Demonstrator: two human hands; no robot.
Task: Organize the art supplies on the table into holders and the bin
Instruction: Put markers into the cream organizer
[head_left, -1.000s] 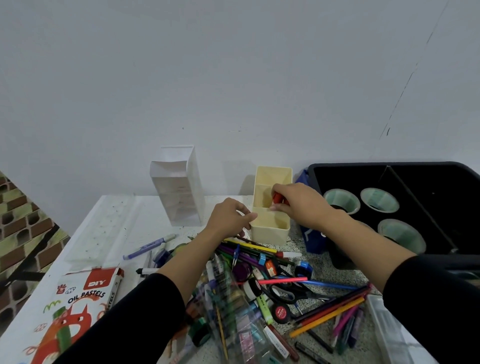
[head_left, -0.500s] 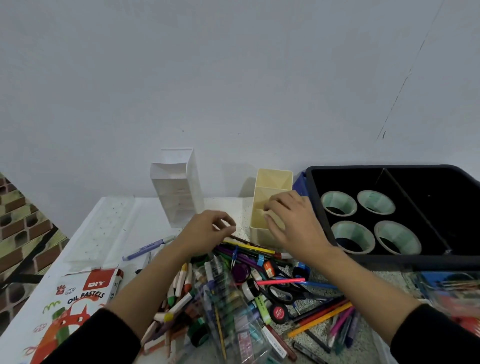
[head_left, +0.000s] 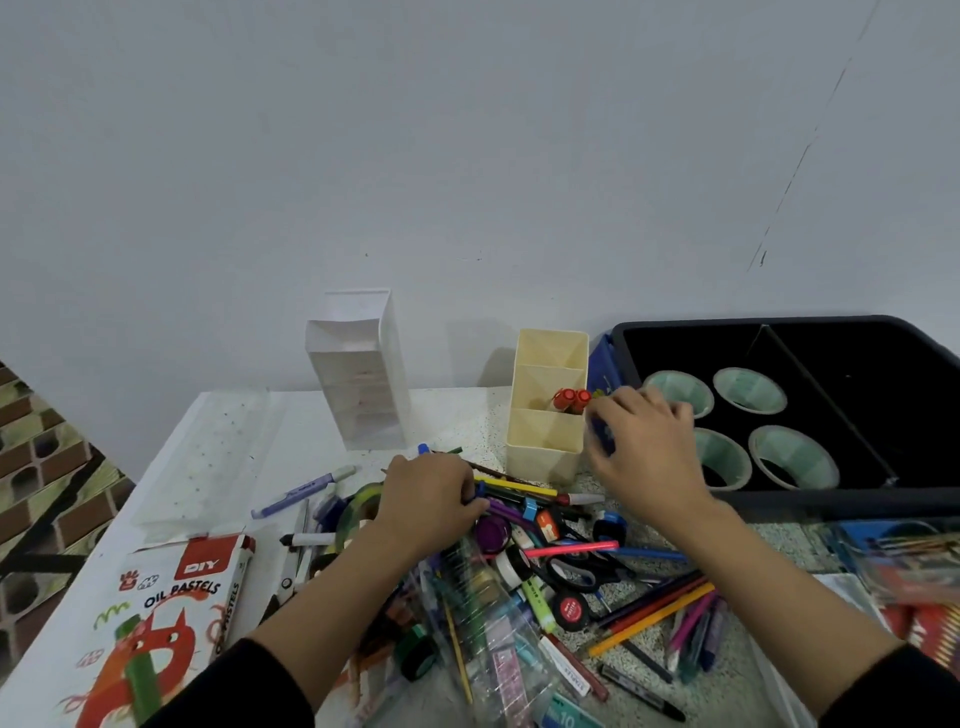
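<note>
Right hand (head_left: 644, 457) just right of cream holder (head_left: 545, 441), fingers pinching dark blue item (head_left: 602, 436), blurred, perhaps marker. Red-capped markers (head_left: 570, 400) upright in holder's middle compartment. Left hand (head_left: 431, 499) curled round pens (head_left: 423, 449) atop loose pile (head_left: 571, 571). Black bin (head_left: 831, 501) at right, four tape rolls (head_left: 750, 389) inside.

**Much of the clutter stays out of sight**

The left grip (head_left: 431, 501) curls into the pile (head_left: 545, 561) at 6 o'clock. Its fingertips are buried, so what it holds cannot be told. The right grip (head_left: 649, 457), at 4 o'clock, is blurred and covers part of two tape rolls (head_left: 724, 462) in the bin (head_left: 831, 503), which the 3 o'clock edge cuts off. Only the red caps of the markers (head_left: 569, 399) show above the holder (head_left: 545, 441) wall. A blue thing (head_left: 602, 364) between holder and bin is mostly hidden. The pastel box (head_left: 171, 613) runs off at 7 o'clock. A clear case (head_left: 904, 566) at 4 o'clock is a blur.
</note>
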